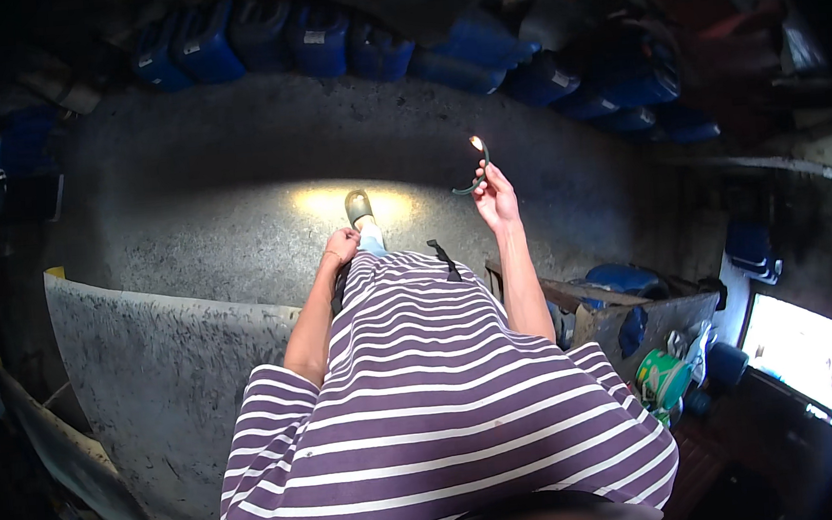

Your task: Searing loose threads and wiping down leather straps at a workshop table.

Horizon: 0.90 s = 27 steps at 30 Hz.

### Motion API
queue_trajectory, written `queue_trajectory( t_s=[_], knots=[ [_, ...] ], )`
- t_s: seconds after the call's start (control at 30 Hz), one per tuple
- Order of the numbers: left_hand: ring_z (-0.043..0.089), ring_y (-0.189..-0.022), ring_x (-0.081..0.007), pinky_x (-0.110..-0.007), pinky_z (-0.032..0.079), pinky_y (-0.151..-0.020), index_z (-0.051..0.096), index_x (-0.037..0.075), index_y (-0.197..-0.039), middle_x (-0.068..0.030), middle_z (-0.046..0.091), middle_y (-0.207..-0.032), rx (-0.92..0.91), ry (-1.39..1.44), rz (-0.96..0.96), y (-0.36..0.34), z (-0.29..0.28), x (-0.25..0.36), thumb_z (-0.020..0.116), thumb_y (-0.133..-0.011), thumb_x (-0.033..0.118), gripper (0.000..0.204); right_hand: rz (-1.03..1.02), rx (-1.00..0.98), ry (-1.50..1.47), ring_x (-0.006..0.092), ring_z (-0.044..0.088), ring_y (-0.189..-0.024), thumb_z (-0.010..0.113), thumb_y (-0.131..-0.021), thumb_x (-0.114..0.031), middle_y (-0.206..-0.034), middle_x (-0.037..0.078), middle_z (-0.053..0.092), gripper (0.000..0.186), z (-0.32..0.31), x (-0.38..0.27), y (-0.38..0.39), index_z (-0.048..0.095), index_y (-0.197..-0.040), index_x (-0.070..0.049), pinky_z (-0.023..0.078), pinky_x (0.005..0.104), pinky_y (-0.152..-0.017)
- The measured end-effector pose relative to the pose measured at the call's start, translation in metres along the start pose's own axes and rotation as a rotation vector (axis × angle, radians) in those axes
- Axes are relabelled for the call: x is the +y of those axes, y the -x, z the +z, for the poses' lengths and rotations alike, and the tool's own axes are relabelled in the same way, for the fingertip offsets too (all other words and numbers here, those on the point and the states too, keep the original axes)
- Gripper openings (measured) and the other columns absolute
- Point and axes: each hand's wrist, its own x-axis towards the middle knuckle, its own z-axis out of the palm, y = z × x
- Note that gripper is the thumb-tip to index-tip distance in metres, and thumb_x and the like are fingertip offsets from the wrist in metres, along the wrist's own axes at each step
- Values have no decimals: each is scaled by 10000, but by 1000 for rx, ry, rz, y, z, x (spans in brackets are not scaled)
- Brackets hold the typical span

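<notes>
Nearest is a purple, white-striped cloth shirt [437, 405]. Towards the wearer's one o'clock, one curved, slim dark-green strip [466, 191] sits pinched in the right hand [496, 195], seemingly keeping its glowing tip [476, 143] clear. The left hand [340, 243], at eleven, is curled; contents, I can't tell. Beyond, at least five blue plastic containers [320, 41].
</notes>
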Motion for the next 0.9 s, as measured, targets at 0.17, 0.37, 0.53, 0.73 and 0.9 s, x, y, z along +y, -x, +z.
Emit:
queue_trajectory(
  t_s=[0.17,0.37,0.53,0.73,0.9],
  knots=[
    [554,-566,-114,-261,468,-576,596,-15,-842,-70,611,-729,41,75,42,-37,-54,28,502,-835,105,153,-20,-27,40,76,501,-615,541,-881,-136,-802,30,600,158,63,-13,-53,594,-994,-39,425,209,-559],
    [570,-675,-105,-238,459,-660,592,8,-875,-57,613,-762,13,45,336,51,-148,202,567,-843,172,169,-31,-14,104,74,490,-624,530,-887,-128,-804,36,597,165,106,-10,-111,591,-996,-20,415,207,-570],
    [568,-676,-180,-264,461,-645,555,-40,-870,-143,611,-857,225,49,1033,200,-237,344,562,-731,107,202,40,-64,128,81,487,-619,547,-874,-113,-807,50,595,175,141,12,-174,591,-1002,-1,413,215,-563],
    [544,-479,-161,-260,493,-513,530,69,-803,-64,591,-578,644,531,1818,267,-259,418,538,-864,271,211,188,-187,182,94,492,-618,552,-866,-112,-793,57,597,160,222,48,-253,587,-964,9,413,221,-565],
    [558,-468,-72,-167,483,-505,481,137,-1151,-4,599,-522,612,367,1819,249,-287,448,598,-784,75,390,276,-264,253,115,510,-601,562,-857,-116,-772,71,600,168,272,73,-344,587,-965,10,434,229,-565]
  ],
)
